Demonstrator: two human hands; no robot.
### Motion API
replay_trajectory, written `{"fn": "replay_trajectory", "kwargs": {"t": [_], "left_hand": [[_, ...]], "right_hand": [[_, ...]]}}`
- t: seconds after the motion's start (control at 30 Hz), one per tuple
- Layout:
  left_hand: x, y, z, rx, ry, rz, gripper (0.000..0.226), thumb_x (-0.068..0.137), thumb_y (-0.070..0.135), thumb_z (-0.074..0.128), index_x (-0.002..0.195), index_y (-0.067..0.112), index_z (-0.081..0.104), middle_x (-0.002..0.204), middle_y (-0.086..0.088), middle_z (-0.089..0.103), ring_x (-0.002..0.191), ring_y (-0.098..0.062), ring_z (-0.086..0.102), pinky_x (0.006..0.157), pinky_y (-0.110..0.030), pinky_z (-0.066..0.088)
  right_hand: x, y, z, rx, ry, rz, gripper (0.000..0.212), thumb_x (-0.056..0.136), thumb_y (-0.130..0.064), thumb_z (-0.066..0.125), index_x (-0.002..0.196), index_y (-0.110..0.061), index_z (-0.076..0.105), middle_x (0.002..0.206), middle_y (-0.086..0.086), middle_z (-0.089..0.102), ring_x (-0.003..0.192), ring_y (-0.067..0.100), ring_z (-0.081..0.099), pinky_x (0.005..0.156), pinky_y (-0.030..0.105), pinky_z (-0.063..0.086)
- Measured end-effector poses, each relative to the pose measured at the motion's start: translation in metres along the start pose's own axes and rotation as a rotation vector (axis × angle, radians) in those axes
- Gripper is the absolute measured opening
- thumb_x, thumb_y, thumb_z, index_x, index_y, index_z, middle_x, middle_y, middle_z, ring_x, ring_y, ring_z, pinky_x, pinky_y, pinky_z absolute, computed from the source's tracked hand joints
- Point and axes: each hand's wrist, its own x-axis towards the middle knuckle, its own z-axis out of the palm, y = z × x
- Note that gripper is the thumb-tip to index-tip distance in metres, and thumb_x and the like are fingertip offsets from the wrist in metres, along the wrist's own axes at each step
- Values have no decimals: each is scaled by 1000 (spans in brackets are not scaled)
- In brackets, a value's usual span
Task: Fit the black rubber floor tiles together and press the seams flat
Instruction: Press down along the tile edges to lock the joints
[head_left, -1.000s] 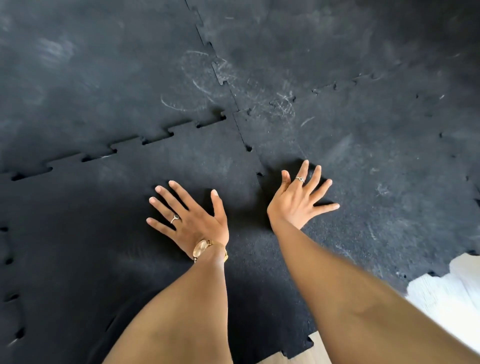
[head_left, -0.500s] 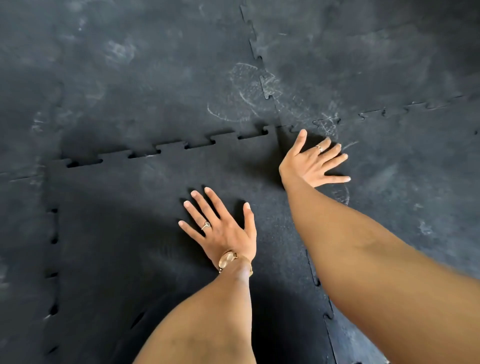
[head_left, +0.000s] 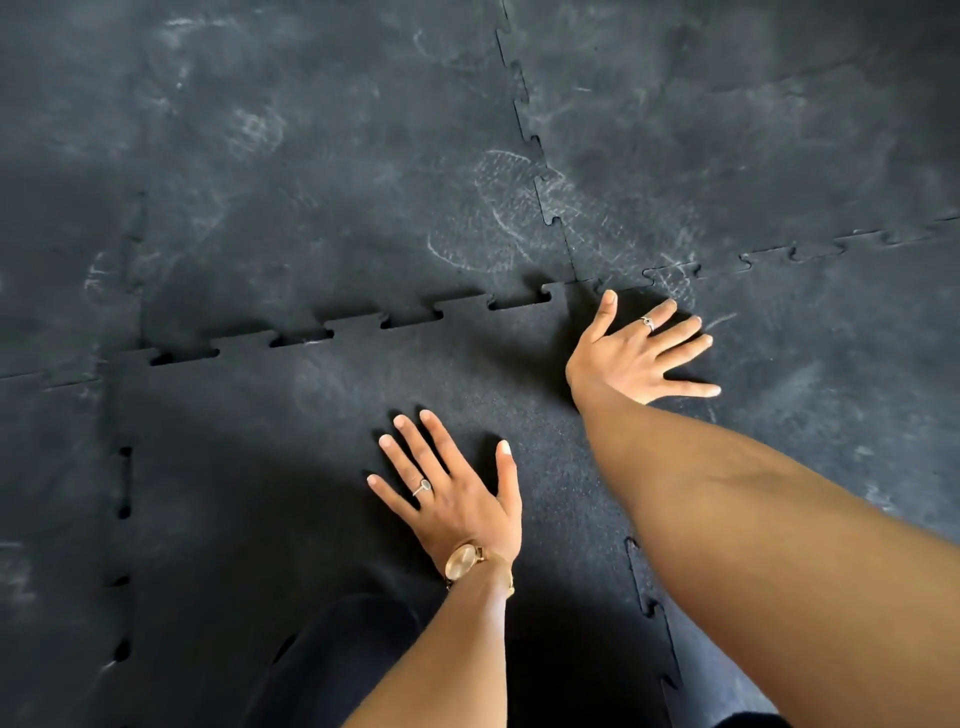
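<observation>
A near black rubber tile (head_left: 291, 467) with jigsaw edges lies under both hands. My left hand (head_left: 457, 493), with a ring and a gold watch, rests flat on this tile, fingers spread. Flat and spread too, my right hand (head_left: 639, 353) lies at the tile's far right corner, across the seam with the right tile (head_left: 831, 405). The far seam (head_left: 353, 327) toward the far left tile (head_left: 311, 182) shows open gaps between its teeth. The left seam (head_left: 124, 509) also shows small gaps. The far right tile (head_left: 727, 130) sits joined.
Dusty shoe prints (head_left: 498, 213) mark the far tiles. My dark trouser leg (head_left: 332, 654) shows at the bottom between my arms. Black tiles fill the whole view on every side.
My right hand has slid forward along the right seam to the tile's far corner. The view has shifted forward with it; my left hand stays flat on the near tile.
</observation>
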Motion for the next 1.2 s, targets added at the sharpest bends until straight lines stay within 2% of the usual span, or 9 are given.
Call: {"fn": "replay_trajectory", "kwargs": {"t": [0.13,0.2,0.27,0.33,0.67,0.8,0.93,1.1,1.2], "left_hand": [[36,5,-17,-230,194,133,62,95,39,47,140,-4,38,148,-27,33,144,-43,19,119,-57,11],[68,14,-29,-196,208,363,61,99,30,43,146,-5,29,156,-24,22,148,-38,10,122,-45,5],[96,24,-36,-12,105,601,59,102,27,33,150,-5,18,160,-22,11,149,-35,2,122,-40,1],[111,28,-34,135,32,699,59,104,29,25,150,-5,12,160,-23,7,149,-34,0,123,-40,1],[127,30,-36,292,90,782,67,96,36,17,143,-8,34,149,-27,36,141,-35,34,118,-41,26],[135,28,-40,341,32,824,70,95,40,15,145,-7,30,151,-27,32,142,-33,32,117,-38,24],[134,19,-41,247,89,819,65,97,40,28,143,-4,38,150,-21,37,141,-28,35,116,-35,26],[119,24,-26,160,105,683,66,99,41,19,151,-1,20,158,-22,16,149,-29,12,122,-39,7],[117,17,-27,140,82,624,69,99,43,18,151,-1,15,160,-20,11,149,-28,8,123,-37,3]], "right_hand": [[-2,-4,1,84,52,-15,79,93,-66,19,144,-10,40,151,22,35,143,41,23,102,81,2],[-2,-5,2,102,71,-7,77,94,-65,22,141,-8,44,148,23,39,142,42,27,101,82,5],[-2,-5,3,100,68,-4,77,94,-65,23,141,-9,45,148,23,40,141,42,28,101,82,6],[-2,-4,4,88,61,-4,77,94,-66,22,142,-10,43,150,22,37,142,41,25,102,81,4],[4,0,3,-1,1,-12,82,91,-66,4,152,-14,22,159,17,18,148,36,6,104,78,-1],[3,2,1,-3,-18,-18,79,94,-65,8,153,-14,21,160,17,15,148,36,3,105,78,-1],[2,-1,-1,0,-32,-20,80,93,-66,7,153,-14,19,160,17,14,148,36,2,105,78,-2],[4,-2,-1,12,-12,-13,80,93,-65,5,153,-15,19,160,17,14,148,36,3,105,78,-3],[-1,1,-3,28,-24,-30,77,94,-63,5,153,-15,19,161,16,13,149,34,2,106,77,-4]]}}
